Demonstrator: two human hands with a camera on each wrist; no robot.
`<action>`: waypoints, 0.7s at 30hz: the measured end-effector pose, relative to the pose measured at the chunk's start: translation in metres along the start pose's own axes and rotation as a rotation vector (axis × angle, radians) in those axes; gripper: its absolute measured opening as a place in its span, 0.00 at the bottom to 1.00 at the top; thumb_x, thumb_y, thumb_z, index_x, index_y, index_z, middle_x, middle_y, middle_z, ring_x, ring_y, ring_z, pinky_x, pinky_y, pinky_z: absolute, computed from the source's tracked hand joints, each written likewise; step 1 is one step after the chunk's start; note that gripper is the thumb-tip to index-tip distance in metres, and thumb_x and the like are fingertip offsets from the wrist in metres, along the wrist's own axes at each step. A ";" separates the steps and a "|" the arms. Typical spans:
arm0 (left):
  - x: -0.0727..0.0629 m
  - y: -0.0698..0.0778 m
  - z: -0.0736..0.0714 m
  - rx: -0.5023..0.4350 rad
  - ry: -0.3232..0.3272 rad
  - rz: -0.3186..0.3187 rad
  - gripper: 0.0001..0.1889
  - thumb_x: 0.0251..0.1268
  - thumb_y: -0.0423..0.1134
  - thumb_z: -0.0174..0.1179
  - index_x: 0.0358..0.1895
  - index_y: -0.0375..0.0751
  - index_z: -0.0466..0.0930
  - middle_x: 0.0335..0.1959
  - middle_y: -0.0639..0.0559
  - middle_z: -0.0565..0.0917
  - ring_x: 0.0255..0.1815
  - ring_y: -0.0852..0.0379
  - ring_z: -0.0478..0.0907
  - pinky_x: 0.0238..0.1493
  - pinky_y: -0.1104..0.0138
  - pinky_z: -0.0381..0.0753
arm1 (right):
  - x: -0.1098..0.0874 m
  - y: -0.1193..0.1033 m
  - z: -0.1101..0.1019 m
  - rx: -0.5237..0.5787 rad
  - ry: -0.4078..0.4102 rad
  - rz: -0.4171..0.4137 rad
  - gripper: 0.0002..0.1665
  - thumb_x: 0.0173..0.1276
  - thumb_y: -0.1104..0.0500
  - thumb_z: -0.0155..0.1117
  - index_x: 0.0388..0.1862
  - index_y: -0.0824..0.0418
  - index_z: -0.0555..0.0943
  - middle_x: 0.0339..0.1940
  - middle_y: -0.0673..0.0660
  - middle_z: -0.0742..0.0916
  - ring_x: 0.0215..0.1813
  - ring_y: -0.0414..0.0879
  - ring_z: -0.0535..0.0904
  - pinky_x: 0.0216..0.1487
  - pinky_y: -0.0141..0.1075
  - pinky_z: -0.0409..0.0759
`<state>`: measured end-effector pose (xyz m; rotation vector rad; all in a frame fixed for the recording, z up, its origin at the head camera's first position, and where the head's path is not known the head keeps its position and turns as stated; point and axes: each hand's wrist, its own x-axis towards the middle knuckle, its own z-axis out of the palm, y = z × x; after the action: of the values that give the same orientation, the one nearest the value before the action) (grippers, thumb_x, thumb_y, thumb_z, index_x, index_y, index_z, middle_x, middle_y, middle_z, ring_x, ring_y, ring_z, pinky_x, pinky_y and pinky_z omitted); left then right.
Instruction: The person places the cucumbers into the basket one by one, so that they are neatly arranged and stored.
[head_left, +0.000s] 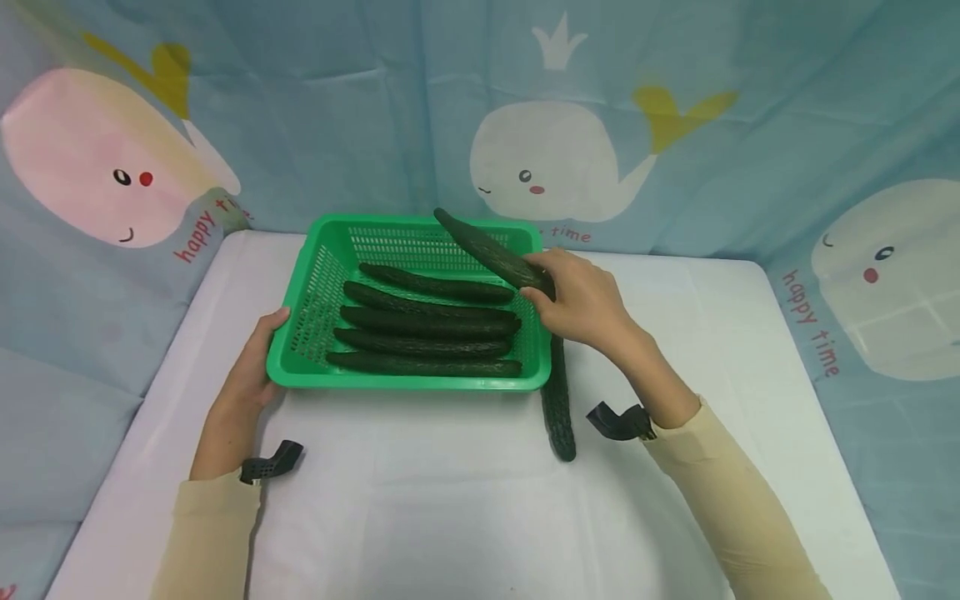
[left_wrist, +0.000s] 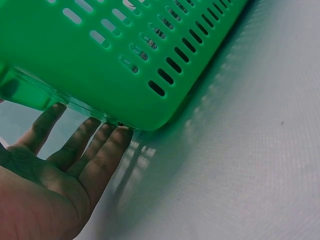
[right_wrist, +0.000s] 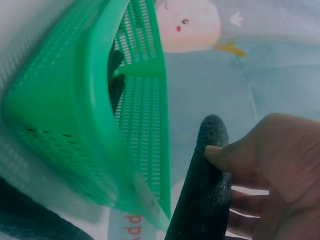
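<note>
In the head view, my right hand (head_left: 585,300) grips a dark green cucumber (head_left: 483,247) near one end, its far end slanting up over the back right part of a green plastic basket (head_left: 408,382). The right wrist view shows the thumb (right_wrist: 222,156) pressed on the cucumber and the fingers behind it. Several cucumbers (head_left: 431,323) lie side by side in the basket. My left hand (head_left: 246,367) is at the basket's left end; in the left wrist view its fairly straight fingers (left_wrist: 102,162) touch the end wall.
Another cucumber (head_left: 558,412) lies on the white tabletop (head_left: 450,500) just right of the basket, partly hidden under my right hand. A blue curtain (head_left: 360,108) with whale prints hangs behind the table and at both sides.
</note>
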<state>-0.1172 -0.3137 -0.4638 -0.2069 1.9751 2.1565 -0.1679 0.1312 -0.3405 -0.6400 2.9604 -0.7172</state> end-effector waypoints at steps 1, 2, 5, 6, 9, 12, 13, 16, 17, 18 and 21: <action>0.001 0.000 0.000 0.002 0.000 0.003 0.40 0.83 0.63 0.42 0.87 0.47 0.49 0.68 0.64 0.73 0.65 0.72 0.76 0.60 0.81 0.82 | 0.003 -0.003 0.000 -0.003 -0.006 -0.007 0.29 0.78 0.51 0.66 0.74 0.58 0.78 0.69 0.59 0.85 0.62 0.58 0.85 0.46 0.57 0.87; 0.001 0.000 -0.001 0.001 -0.006 0.002 0.40 0.84 0.63 0.42 0.87 0.47 0.49 0.70 0.61 0.72 0.65 0.72 0.76 0.60 0.81 0.82 | 0.006 -0.005 -0.001 -0.003 -0.014 -0.014 0.29 0.78 0.51 0.65 0.74 0.57 0.78 0.70 0.59 0.84 0.63 0.57 0.85 0.46 0.57 0.88; 0.001 0.000 -0.002 -0.006 -0.018 -0.006 0.39 0.84 0.63 0.42 0.88 0.48 0.48 0.69 0.62 0.73 0.65 0.72 0.76 0.60 0.81 0.82 | 0.014 -0.013 0.000 0.002 -0.042 -0.036 0.29 0.79 0.51 0.65 0.75 0.57 0.77 0.72 0.58 0.84 0.67 0.57 0.83 0.46 0.55 0.88; 0.000 -0.001 -0.003 -0.011 -0.023 -0.007 0.39 0.84 0.62 0.42 0.88 0.48 0.47 0.69 0.62 0.72 0.65 0.72 0.75 0.60 0.80 0.82 | 0.017 -0.016 0.000 0.006 -0.053 -0.044 0.29 0.79 0.51 0.65 0.75 0.57 0.77 0.72 0.58 0.84 0.67 0.56 0.84 0.45 0.54 0.88; -0.004 -0.003 -0.004 -0.023 -0.027 -0.002 0.39 0.84 0.61 0.42 0.88 0.48 0.45 0.68 0.64 0.71 0.65 0.71 0.75 0.60 0.79 0.83 | 0.025 -0.022 0.003 0.021 -0.088 -0.066 0.29 0.79 0.50 0.65 0.75 0.56 0.77 0.72 0.57 0.84 0.64 0.55 0.85 0.45 0.52 0.88; -0.006 -0.004 -0.005 -0.019 -0.018 0.006 0.39 0.84 0.61 0.41 0.88 0.48 0.45 0.72 0.59 0.69 0.65 0.72 0.75 0.61 0.80 0.82 | 0.033 -0.027 0.004 0.018 -0.120 -0.087 0.29 0.79 0.50 0.65 0.75 0.54 0.77 0.71 0.57 0.84 0.60 0.55 0.86 0.42 0.50 0.87; -0.005 -0.003 -0.004 -0.015 -0.017 0.006 0.39 0.84 0.62 0.41 0.88 0.48 0.45 0.73 0.59 0.69 0.65 0.72 0.75 0.61 0.80 0.82 | 0.036 -0.028 0.005 0.013 -0.128 -0.094 0.29 0.79 0.50 0.65 0.75 0.54 0.77 0.71 0.56 0.84 0.60 0.54 0.86 0.41 0.50 0.87; -0.004 -0.003 -0.003 -0.008 -0.023 0.008 0.39 0.84 0.62 0.41 0.88 0.48 0.45 0.72 0.60 0.69 0.65 0.71 0.75 0.60 0.80 0.83 | 0.043 -0.032 0.005 0.006 -0.152 -0.115 0.29 0.80 0.50 0.65 0.76 0.54 0.77 0.71 0.56 0.84 0.63 0.54 0.85 0.45 0.50 0.87; -0.003 -0.003 -0.003 -0.006 -0.027 0.010 0.39 0.84 0.62 0.41 0.88 0.48 0.45 0.70 0.61 0.70 0.65 0.71 0.75 0.60 0.79 0.83 | 0.045 -0.034 0.005 0.008 -0.160 -0.120 0.29 0.79 0.51 0.65 0.76 0.54 0.77 0.71 0.56 0.84 0.66 0.54 0.84 0.47 0.50 0.88; -0.002 -0.003 -0.002 -0.006 -0.030 0.014 0.39 0.84 0.61 0.40 0.88 0.47 0.45 0.69 0.62 0.71 0.65 0.71 0.75 0.60 0.79 0.83 | 0.048 -0.036 0.005 0.008 -0.167 -0.124 0.29 0.79 0.51 0.66 0.76 0.54 0.77 0.71 0.56 0.84 0.67 0.54 0.84 0.49 0.50 0.88; 0.000 -0.003 -0.001 -0.011 -0.034 0.018 0.39 0.85 0.61 0.41 0.88 0.46 0.46 0.66 0.65 0.73 0.65 0.71 0.76 0.59 0.79 0.83 | 0.056 -0.043 0.005 -0.001 -0.192 -0.136 0.29 0.79 0.51 0.66 0.76 0.54 0.77 0.72 0.55 0.84 0.67 0.53 0.84 0.56 0.50 0.87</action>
<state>-0.1167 -0.3147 -0.4671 -0.1534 1.9542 2.1677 -0.2023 0.0717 -0.3220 -0.8650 2.7632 -0.6233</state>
